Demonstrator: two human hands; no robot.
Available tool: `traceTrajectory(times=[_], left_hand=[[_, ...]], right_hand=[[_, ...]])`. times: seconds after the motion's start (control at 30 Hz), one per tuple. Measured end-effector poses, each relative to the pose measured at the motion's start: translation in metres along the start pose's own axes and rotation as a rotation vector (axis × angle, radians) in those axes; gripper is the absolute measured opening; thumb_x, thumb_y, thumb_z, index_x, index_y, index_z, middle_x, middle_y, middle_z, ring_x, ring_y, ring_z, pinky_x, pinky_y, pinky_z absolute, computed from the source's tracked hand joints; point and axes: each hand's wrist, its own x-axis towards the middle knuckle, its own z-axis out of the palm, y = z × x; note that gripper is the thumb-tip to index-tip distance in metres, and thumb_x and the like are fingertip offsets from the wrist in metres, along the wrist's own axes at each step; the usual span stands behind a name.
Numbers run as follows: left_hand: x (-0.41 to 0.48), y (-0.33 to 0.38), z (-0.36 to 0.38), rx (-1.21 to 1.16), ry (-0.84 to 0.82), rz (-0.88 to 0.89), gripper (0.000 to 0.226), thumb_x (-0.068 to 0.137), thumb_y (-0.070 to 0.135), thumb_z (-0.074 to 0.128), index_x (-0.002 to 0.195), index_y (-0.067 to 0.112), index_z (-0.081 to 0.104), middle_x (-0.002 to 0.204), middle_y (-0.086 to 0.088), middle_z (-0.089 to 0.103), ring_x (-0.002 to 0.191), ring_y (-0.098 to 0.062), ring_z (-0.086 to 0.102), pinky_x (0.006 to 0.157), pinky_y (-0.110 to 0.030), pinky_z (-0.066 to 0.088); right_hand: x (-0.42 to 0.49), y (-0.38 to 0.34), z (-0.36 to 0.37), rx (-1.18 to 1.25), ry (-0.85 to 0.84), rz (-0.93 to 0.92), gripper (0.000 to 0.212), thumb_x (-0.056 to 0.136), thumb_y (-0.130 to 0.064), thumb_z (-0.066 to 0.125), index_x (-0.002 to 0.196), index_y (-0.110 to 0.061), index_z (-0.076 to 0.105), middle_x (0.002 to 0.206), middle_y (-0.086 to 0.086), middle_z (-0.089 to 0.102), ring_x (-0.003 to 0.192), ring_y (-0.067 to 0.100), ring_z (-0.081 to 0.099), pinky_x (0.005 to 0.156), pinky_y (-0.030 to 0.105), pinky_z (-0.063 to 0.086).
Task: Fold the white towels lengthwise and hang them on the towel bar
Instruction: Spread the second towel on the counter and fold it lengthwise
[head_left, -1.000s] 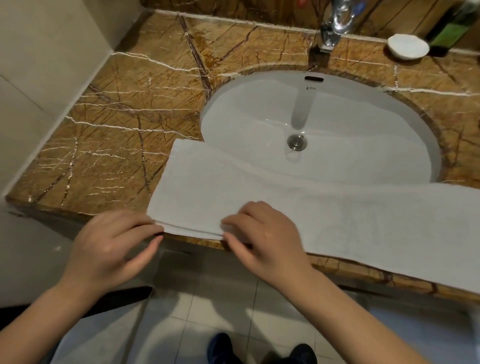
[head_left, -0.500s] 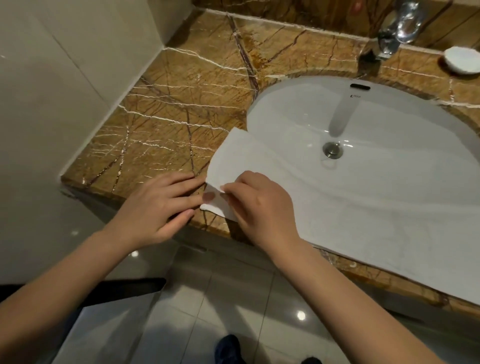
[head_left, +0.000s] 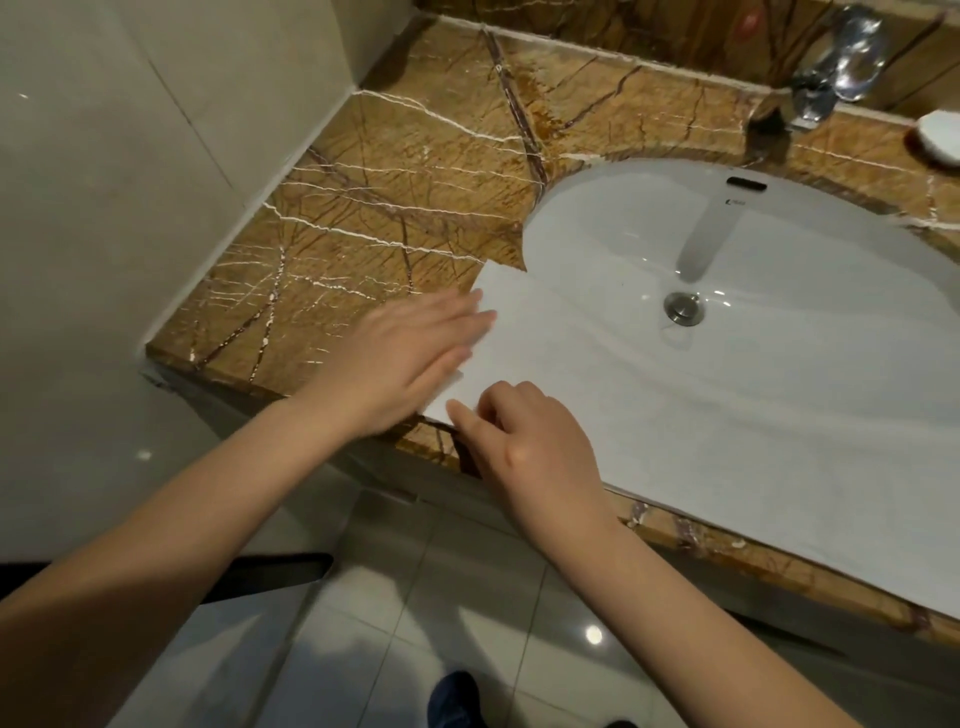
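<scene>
Both hands work one end of the towel (head_left: 727, 441), which lies flat along the counter (head_left: 389, 208) front, partly over the sink (head_left: 779, 249). The left hand (head_left: 400, 358), fingers straight, presses that end, probably smoothing it. The right hand (head_left: 530, 441) pinches the near corner, likely aligning layers.

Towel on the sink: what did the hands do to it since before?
The left hand slid right, from the counter beside the towel onto its end, fingers flat. The right hand stayed curled on the near corner. The towel still lies across the sink.
</scene>
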Motion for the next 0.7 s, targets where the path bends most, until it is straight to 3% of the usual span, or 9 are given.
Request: traceTrajectory(times=[0.1, 0.17, 0.33, 0.5, 0.6, 0.7], left_hand=[[0.012, -0.002, 0.013, 0.165, -0.169, 0.048, 0.060, 0.090, 0.057, 0.000, 0.149, 0.041, 0.000, 0.157, 0.015, -0.004, 0.145, -0.007, -0.004, 0.117, -0.037, 0.000], [0.010, -0.008, 0.015, 0.206, -0.177, 0.033, 0.060, 0.090, 0.059, -0.004, 0.147, 0.044, -0.009, 0.157, 0.017, -0.011, 0.145, -0.008, -0.010, 0.118, -0.040, -0.003], [0.007, -0.016, 0.010, 0.236, -0.182, 0.024, 0.058, 0.091, 0.059, -0.002, 0.147, 0.044, -0.007, 0.157, 0.017, -0.008, 0.146, -0.008, -0.009, 0.118, -0.042, -0.003], [0.008, -0.016, 0.008, 0.232, -0.175, 0.023, 0.058, 0.092, 0.060, -0.001, 0.147, 0.045, -0.002, 0.158, 0.016, -0.003, 0.146, -0.009, -0.006, 0.118, -0.044, -0.001], [0.009, -0.013, -0.001, 0.257, -0.171, -0.026, 0.059, 0.090, 0.061, 0.007, 0.146, 0.047, 0.016, 0.157, 0.015, 0.009, 0.147, -0.012, 0.002, 0.118, -0.046, -0.001], [0.018, 0.017, -0.005, 0.186, 0.086, -0.109, 0.048, 0.092, 0.047, 0.028, 0.122, 0.029, 0.063, 0.137, 0.002, 0.053, 0.135, -0.022, 0.038, 0.114, -0.048, 0.018]], right_hand=[[-0.016, 0.007, -0.013, -0.022, -0.042, 0.006, 0.033, 0.078, -0.008, 0.073, 0.111, -0.006, 0.068, 0.083, 0.011, 0.058, 0.066, 0.026, 0.049, 0.051, 0.035, 0.038], [-0.033, 0.020, -0.029, -0.020, -0.039, 0.065, 0.030, 0.079, -0.008, 0.072, 0.109, -0.007, 0.068, 0.082, 0.011, 0.059, 0.065, 0.026, 0.049, 0.050, 0.035, 0.038], [-0.080, 0.055, -0.066, -0.063, -0.014, 0.178, 0.012, 0.079, -0.010, 0.070, 0.090, -0.005, 0.073, 0.074, 0.009, 0.063, 0.061, 0.029, 0.055, 0.047, 0.033, 0.042], [-0.092, 0.057, -0.070, -0.029, 0.000, 0.162, 0.018, 0.084, -0.015, 0.058, 0.085, -0.005, 0.073, 0.076, 0.008, 0.066, 0.064, 0.026, 0.059, 0.050, 0.032, 0.046], [-0.099, 0.050, -0.068, 0.047, -0.031, 0.139, 0.014, 0.085, -0.013, 0.064, 0.094, -0.007, 0.073, 0.083, 0.006, 0.066, 0.071, 0.024, 0.059, 0.055, 0.035, 0.047], [-0.100, 0.060, -0.086, 0.178, 0.039, 0.262, 0.021, 0.092, -0.020, 0.056, 0.102, -0.011, 0.072, 0.093, 0.002, 0.070, 0.085, 0.017, 0.062, 0.070, 0.029, 0.049]])
